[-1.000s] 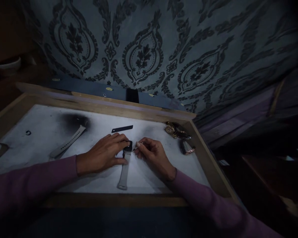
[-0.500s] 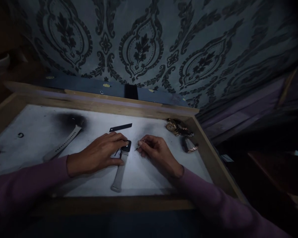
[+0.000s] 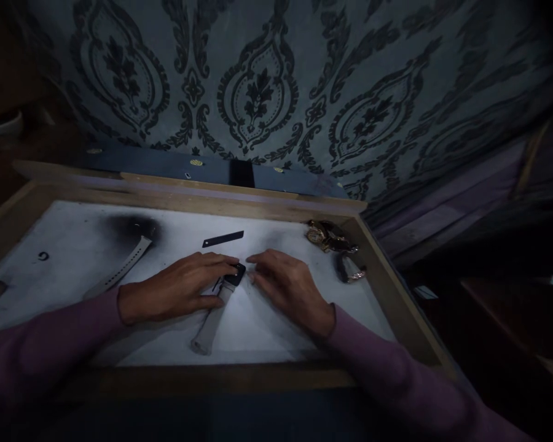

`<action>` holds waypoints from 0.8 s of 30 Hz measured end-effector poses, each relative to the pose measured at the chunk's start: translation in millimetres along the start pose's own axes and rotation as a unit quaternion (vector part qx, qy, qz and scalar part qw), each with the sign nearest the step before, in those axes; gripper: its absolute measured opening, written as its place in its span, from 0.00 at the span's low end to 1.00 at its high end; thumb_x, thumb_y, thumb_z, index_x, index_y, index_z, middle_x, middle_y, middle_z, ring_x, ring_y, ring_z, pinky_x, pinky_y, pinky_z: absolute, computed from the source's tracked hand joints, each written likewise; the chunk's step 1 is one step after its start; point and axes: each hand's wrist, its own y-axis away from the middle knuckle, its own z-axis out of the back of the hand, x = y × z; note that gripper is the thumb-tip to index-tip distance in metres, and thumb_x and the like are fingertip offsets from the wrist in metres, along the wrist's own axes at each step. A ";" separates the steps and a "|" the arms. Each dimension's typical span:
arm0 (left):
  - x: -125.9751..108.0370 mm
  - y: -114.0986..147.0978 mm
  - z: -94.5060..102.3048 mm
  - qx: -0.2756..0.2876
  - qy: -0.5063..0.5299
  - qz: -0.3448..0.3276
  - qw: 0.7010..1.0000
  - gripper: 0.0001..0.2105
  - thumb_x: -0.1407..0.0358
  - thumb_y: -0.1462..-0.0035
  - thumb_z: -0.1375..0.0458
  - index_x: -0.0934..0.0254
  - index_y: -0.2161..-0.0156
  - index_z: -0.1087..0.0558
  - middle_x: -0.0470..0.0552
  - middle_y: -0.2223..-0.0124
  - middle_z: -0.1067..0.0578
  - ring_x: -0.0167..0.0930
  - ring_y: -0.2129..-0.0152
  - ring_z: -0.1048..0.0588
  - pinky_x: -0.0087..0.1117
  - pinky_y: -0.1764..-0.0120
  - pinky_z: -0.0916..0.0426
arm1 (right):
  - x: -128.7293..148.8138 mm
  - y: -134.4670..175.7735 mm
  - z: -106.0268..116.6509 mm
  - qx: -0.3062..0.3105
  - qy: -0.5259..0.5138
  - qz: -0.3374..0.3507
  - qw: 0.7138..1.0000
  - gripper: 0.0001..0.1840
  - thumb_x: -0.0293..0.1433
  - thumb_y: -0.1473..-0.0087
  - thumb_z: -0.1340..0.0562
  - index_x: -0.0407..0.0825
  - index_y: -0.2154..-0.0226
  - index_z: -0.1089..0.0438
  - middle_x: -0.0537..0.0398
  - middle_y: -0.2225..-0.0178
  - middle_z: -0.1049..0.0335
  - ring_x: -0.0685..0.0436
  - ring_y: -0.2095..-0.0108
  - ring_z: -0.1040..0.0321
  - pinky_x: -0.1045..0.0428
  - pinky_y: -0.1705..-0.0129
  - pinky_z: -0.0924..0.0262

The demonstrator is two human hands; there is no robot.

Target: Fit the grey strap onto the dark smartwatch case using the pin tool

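A smartwatch (image 3: 235, 274) with a dark square case lies on the white surface, one half of its light grey strap (image 3: 207, 328) still joined and pointing toward me. My left hand (image 3: 177, 288) grips it, fingertips on the case and thumb at the strap. Just right of the case hovers my right hand (image 3: 290, 285), thumb and forefinger apart; nothing clear shows between them, though a small pale spot by the thumb is too small to name. Beyond the hands lies a flat dark cutter blade (image 3: 223, 239). The other strap half (image 3: 124, 263), with holes, lies to the left.
A wooden-rimmed tray (image 3: 212, 201) surrounds the white surface. Several wristwatches (image 3: 325, 236) are heaped in its far right corner, with another bracelet-like watch (image 3: 350, 268) close by. A small dark curled piece (image 3: 43, 256) lies at the left. Patterned fabric (image 3: 258, 92) hangs behind.
The thumb and forefinger of my right hand have parted from a pinch on a small pointed thing. The watch has turned, its strap end swinging left, while my left hand stays on it.
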 end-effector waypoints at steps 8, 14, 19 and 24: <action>-21.6 -0.6 3.4 -0.007 -0.007 0.075 0.997 0.11 0.62 0.36 0.45 0.61 0.49 0.31 0.51 0.58 0.28 0.34 0.62 0.28 0.34 0.60 0.31 | 7.4 -13.3 -10.0 0.105 0.041 0.129 0.985 0.13 0.25 0.42 0.38 0.46 0.53 0.31 0.44 0.53 0.29 0.37 0.51 0.36 0.39 0.48 0.37; -29.7 -3.6 -3.1 -0.024 0.027 0.144 0.989 0.08 0.64 0.42 0.42 0.61 0.58 0.35 0.47 0.64 0.27 0.33 0.67 0.28 0.32 0.66 0.35 | 8.6 -15.1 -7.5 0.115 0.050 0.095 0.988 0.14 0.26 0.45 0.35 0.46 0.55 0.31 0.48 0.61 0.31 0.40 0.59 0.37 0.45 0.55 0.37; -32.2 -6.8 -4.3 -0.019 0.071 0.225 0.972 0.11 0.62 0.44 0.41 0.62 0.59 0.35 0.46 0.64 0.27 0.32 0.68 0.29 0.30 0.68 0.38 | 7.1 -13.6 -8.2 0.129 0.018 0.053 0.990 0.12 0.26 0.49 0.32 0.47 0.62 0.33 0.53 0.66 0.32 0.44 0.64 0.37 0.50 0.61 0.41; -31.6 -9.1 -7.5 -0.003 0.061 0.215 0.975 0.09 0.60 0.42 0.44 0.64 0.66 0.32 0.45 0.70 0.30 0.31 0.71 0.31 0.29 0.69 0.42 | 9.1 -9.8 -3.7 0.115 -0.110 0.018 0.987 0.05 0.28 0.43 0.38 0.48 0.69 0.36 0.60 0.73 0.37 0.50 0.72 0.41 0.54 0.69 0.48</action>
